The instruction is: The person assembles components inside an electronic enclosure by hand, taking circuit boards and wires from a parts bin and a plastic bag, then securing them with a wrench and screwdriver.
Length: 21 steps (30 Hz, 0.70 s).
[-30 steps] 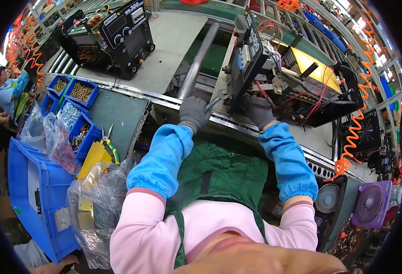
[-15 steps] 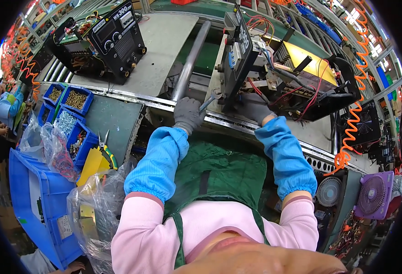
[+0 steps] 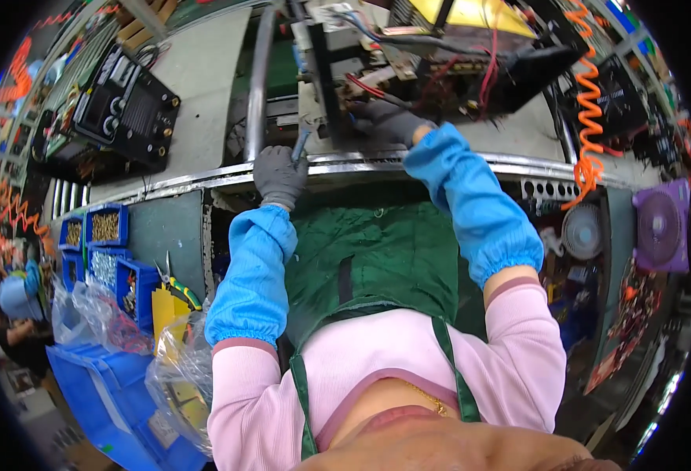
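Note:
In a grey glove, my left hand [image 3: 278, 174] is closed around a wrench [image 3: 301, 146] at the metal edge of the line. The wrench's head points up toward the black front panel [image 3: 323, 82] of an opened welding machine, which stands upright on edge. My right hand [image 3: 393, 122], also gloved in grey, reaches in behind that panel, beside red cables [image 3: 375, 88]. Its fingertips are blurred and lost against the dark parts, so what they touch is hidden. A black plastic housing [image 3: 530, 77] and a yellow sheet [image 3: 483, 14] belong to the same machine.
Another opened welding machine [image 3: 129, 110] stands on the left. Below it are blue bins [image 3: 107, 226] of small fasteners, pliers [image 3: 177, 287], plastic bags [image 3: 180, 369] and a blue crate [image 3: 118, 392]. An orange coiled hose [image 3: 589, 125] hangs at right, near a purple fan [image 3: 661, 228].
The whole view has shifted, so the machines and bench sit higher and further left. My left hand still grips the wrench. My right hand stays behind the panel.

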Tool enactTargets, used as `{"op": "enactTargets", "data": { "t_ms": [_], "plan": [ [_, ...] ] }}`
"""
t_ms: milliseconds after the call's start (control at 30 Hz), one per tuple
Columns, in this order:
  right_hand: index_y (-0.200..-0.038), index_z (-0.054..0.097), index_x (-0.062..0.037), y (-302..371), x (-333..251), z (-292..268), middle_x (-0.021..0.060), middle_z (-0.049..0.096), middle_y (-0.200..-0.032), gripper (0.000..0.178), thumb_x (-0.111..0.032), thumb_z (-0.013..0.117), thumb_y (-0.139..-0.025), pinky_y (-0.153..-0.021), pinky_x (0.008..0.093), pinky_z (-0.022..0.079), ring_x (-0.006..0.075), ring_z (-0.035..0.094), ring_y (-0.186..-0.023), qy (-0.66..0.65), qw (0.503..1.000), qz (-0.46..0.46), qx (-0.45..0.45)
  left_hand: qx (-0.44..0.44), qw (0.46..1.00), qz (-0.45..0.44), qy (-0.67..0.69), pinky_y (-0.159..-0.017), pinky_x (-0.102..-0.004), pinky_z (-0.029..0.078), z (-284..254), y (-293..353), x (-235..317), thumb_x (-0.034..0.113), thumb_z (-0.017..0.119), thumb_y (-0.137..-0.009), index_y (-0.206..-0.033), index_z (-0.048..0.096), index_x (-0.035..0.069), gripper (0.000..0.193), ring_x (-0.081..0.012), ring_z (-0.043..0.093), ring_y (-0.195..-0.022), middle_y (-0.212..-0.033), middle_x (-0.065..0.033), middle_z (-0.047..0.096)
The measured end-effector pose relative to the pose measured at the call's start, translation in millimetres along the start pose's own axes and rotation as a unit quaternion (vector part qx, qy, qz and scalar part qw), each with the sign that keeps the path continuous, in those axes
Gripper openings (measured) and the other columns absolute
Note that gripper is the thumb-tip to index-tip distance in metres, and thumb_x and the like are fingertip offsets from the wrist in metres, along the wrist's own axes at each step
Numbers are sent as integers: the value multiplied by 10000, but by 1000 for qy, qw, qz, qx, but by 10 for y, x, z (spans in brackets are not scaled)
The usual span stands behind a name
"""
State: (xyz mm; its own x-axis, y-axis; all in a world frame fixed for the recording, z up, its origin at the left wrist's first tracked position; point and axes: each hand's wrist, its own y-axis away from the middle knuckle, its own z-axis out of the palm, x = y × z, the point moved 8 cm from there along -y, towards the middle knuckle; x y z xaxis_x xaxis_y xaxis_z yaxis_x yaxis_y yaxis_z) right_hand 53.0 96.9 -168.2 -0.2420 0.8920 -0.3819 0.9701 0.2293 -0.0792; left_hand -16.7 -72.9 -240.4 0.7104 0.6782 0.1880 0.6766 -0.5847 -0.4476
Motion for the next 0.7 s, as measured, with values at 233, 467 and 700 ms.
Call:
{"op": "enactTargets", "data": {
  "t_ms": [233,467,700],
  "plan": [
    [-1188,601,-91,-104,350,318,173,648,-1022,387,-321,575,-878,-935,394,446,312,588,-1061,119,988,103,-3,5,1000,-19,-9,-704,-442,436,21,26,-38,315,680,-729,-673,563,103,248,-295,562,-785,-713,-88,562],
    [-1196,605,-161,-48,456,289,160,615,-1103,359,-312,573,-871,-919,421,457,343,571,-1057,-23,993,105,57,18,1000,-11,3,-649,-469,434,-4,22,-35,326,640,-803,-692,559,73,288,-347,560,-709,-706,-134,561],
    [-1164,608,-120,32,319,210,150,621,-1063,325,-268,567,-878,-884,420,471,336,583,-1030,34,985,82,146,9,1000,-14,-8,-658,-466,438,36,28,-52,328,625,-813,-714,573,67,284,-353,569,-732,-731,-136,577]
  ]
}}
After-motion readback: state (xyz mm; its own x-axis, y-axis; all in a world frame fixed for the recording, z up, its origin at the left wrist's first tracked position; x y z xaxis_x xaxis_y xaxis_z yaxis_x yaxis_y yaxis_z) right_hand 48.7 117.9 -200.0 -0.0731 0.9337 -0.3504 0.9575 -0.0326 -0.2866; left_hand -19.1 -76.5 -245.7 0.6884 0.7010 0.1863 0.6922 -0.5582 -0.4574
